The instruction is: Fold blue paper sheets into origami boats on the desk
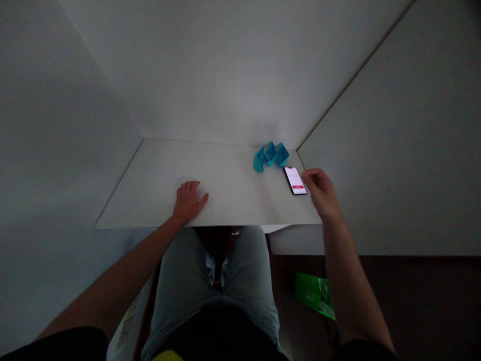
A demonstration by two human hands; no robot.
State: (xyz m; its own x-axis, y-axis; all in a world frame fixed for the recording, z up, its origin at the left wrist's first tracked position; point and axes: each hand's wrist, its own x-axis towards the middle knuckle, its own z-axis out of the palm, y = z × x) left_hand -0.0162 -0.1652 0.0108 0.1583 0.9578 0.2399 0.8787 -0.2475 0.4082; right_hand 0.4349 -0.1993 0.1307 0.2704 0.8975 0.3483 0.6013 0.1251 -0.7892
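Observation:
My left hand point(188, 201) lies flat on the white desk point(229, 185), fingers spread and holding nothing. At the right end of the desk is a smartphone point(295, 180), its screen lit white with a red button low on it. My right hand point(320, 190) is just right of the phone, fingers curled in and thumb close to them, with nothing visible in its grip. Whether its fingertips touch the phone's edge I cannot tell. Behind the phone, three blue folded-paper pieces point(270, 154) stand close together by the back wall.
White walls enclose the desk at the left and back, and a white panel point(406, 150) rises on the right. My legs point(221, 281) are under the desk's front edge. On the dark floor at the right lies a green bag point(313, 292), partly hidden by my right forearm.

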